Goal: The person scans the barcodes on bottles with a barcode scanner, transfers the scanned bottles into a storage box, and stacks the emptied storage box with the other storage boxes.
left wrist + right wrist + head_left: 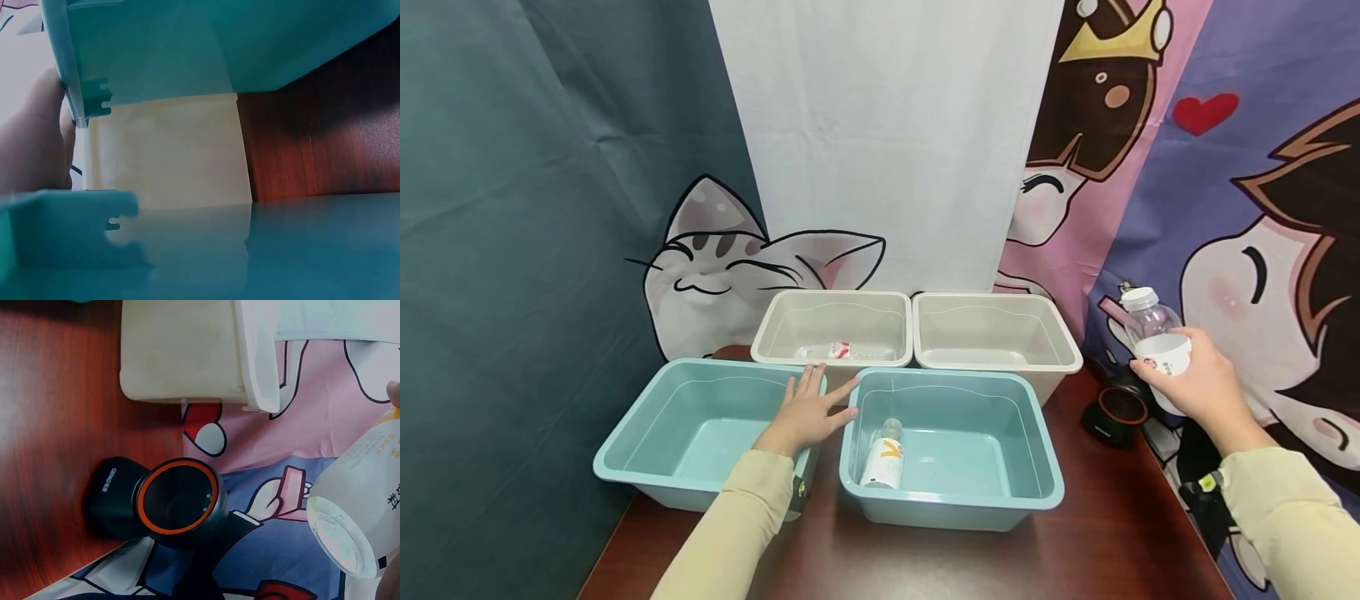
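Right hand (pixel 1202 383): one, curled round a bottle (pixel 1159 342) and grasping it about the label. Bottle: clear, white cap, white label; held in the air, well to the right of the bins, cap upward and slightly tilted.

Left hand (pixel 808 412): one, grasping nothing; fingers straight and spread, poised at the gap between the two blue bins. Thumb side right at the rim of the right blue bin (pixel 958 458); whether it touches, I cannot tell from where I stand.

Bins: four, in two rows. Front row, left blue bin (pixel 715 442) and right blue bin, a narrow gap between. Back row, left white bin (pixel 835 321) and right white bin (pixel 992 333), side by side.

V bottle (pixel 883 462): one, white label with a yellow mark, at the left end of the right blue bin, neck pointing to the back.

Red-label bottle (pixel 839 351): one, clear, lying on its side in the left white bin.

Device (pixel 1116 412): one, black with an orange ring, near the right edge of the table (pixel 917 567).

Table: reddish-brown.

Cloth (pixel 887 150): hung behind, printed with a cat and cartoon figures.
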A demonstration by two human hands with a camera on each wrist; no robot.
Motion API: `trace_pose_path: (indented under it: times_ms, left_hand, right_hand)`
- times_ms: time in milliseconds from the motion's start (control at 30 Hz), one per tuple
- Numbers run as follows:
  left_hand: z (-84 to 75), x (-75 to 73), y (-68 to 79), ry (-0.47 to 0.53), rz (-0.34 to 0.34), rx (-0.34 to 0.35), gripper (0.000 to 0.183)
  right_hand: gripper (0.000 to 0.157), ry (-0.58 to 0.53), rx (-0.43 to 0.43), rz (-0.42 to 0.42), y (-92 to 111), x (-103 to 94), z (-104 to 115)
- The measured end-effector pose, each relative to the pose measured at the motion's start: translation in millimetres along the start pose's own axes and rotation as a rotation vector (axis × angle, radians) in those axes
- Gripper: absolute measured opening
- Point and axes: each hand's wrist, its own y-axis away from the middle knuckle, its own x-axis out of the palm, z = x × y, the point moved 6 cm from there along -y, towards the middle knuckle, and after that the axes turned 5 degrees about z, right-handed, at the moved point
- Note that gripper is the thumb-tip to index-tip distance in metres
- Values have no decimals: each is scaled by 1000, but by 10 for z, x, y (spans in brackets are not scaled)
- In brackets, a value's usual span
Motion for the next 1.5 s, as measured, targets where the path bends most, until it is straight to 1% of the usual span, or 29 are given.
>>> trace_pose_path:
  times_ms: [200,333,500,600,733,800,967,1167,1400,1500]
  left_hand:
    - [3,16,-6,-22,-29,-13,64]
    - [-1,27,-4,-32,-43,-37,72]
    - [-11,38,-12,-48,-59,-56,81]
    - [-13,32,-18,-45,-73,-57,78]
    - [10,22,-17,-18,-89,-56,71]
    - [18,16,-17,-6,-94,-55,70]
    - [13,0,-10,16,-87,-55,68]
    - [-3,-36,11,12,-99,-45,67]
    - [-8,-33,30,-8,-65,-52,65]
    - [-16,-35,29,-16,-68,-44,64]
  right_hand:
    - [86,20,-16,-5,42,22,-24]
    - [88,33,-10,10,70,52,-60]
    - [87,34,-7,7,86,72,-81]
    - [86,28,-13,2,92,68,-92]
    - [85,19,-14,5,98,60,-104]
    - [86,18,-9,7,104,52,-113]
    - [86,25,-10,12,111,53,-120]
    - [86,25,-16,1,123,38,-122]
    - [86,37,-8,-2,131,17,-134]
    - [86,54,-9,-5,136,19,-131]
